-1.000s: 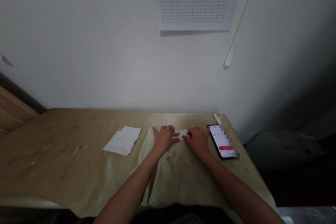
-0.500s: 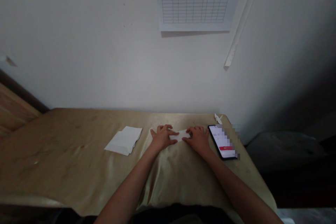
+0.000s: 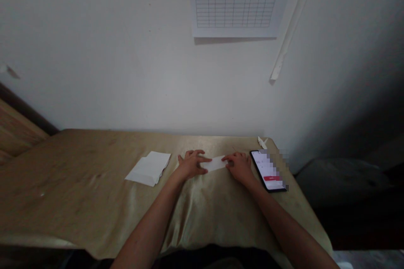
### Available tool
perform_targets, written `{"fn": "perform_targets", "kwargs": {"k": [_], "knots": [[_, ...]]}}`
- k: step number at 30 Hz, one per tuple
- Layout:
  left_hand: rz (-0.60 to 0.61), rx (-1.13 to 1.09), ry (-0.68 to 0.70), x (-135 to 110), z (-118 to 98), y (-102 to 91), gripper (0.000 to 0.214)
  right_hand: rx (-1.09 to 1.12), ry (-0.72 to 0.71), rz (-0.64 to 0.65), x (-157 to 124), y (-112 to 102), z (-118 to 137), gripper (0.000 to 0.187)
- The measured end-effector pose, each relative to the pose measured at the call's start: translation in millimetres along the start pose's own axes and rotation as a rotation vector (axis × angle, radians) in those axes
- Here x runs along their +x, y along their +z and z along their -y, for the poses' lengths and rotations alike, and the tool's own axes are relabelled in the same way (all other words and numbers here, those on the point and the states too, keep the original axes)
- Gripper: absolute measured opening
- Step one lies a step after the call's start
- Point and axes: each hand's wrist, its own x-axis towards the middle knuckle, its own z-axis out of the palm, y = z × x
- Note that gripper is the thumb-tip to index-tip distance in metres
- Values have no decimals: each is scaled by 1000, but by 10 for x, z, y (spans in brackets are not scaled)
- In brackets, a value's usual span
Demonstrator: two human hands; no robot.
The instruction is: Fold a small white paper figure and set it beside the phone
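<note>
A small strip of white paper point(image 3: 217, 163) lies flat on the cloth-covered table between my hands. At its left end, my left hand point(image 3: 192, 164) has thumb and index finger on the paper, while the other fingers curl above the cloth. My right hand point(image 3: 239, 165) holds the right end with its fingertips, the fingers bent over the edge. Parts of both ends are hidden under the fingers. To the left of my left hand rests a short stack of white paper sheets point(image 3: 149, 169), with uneven edges.
A phone point(image 3: 265, 172) with a lit screen lies right of my right hand, partly blurred. Behind it is a small folded white paper piece point(image 3: 262, 143). The gold tablecloth point(image 3: 78, 185) has wrinkles at the front. A wall point(image 3: 142, 71) with a printed grid sheet point(image 3: 233, 0) borders the back.
My left hand has slid slightly left along the paper, so more of the strip shows between my hands. My right hand has shifted only a little. The stack and phone stay in place.
</note>
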Motion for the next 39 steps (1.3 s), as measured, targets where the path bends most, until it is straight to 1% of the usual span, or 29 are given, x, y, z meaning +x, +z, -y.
{"fn": "perform_targets", "kwargs": {"k": [7, 11, 15, 16, 18, 20, 22, 25, 28, 34, 39], "knots": [[-1, 3, 2, -39, -30, -30, 51, 38, -5, 8, 12, 13, -17, 42], [13, 9, 9, -48, -31, -28, 51, 39, 2, 9, 12, 7, -25, 44], [-41, 19, 6, -2, 19, 44, 46, 61, -3, -10, -9, -4, -32, 46], [-58, 22, 6, 13, 29, 70, 44, 67, -4, -16, -19, -6, -30, 45], [-84, 28, 19, 36, 28, 119, 41, 71, -8, -36, -41, -4, -18, 36], [-114, 31, 17, 43, -13, 161, 42, 56, -11, -65, -61, 7, 7, 25], [-150, 36, -10, 39, -87, 195, 42, 22, -10, -81, -72, 28, 39, 23], [-208, 44, -70, 32, -211, 239, 41, -23, 7, -71, -66, 73, 82, 29], [-238, 47, -109, 36, -293, 284, 42, -42, 26, -64, -40, 118, 100, 37], [-296, 49, -143, 46, -359, 358, 47, -40, 66, -39, 11, 158, 106, 48], [-295, 42, -170, 46, -419, 362, 47, -26, 100, 0, 35, 131, 117, 51]]}}
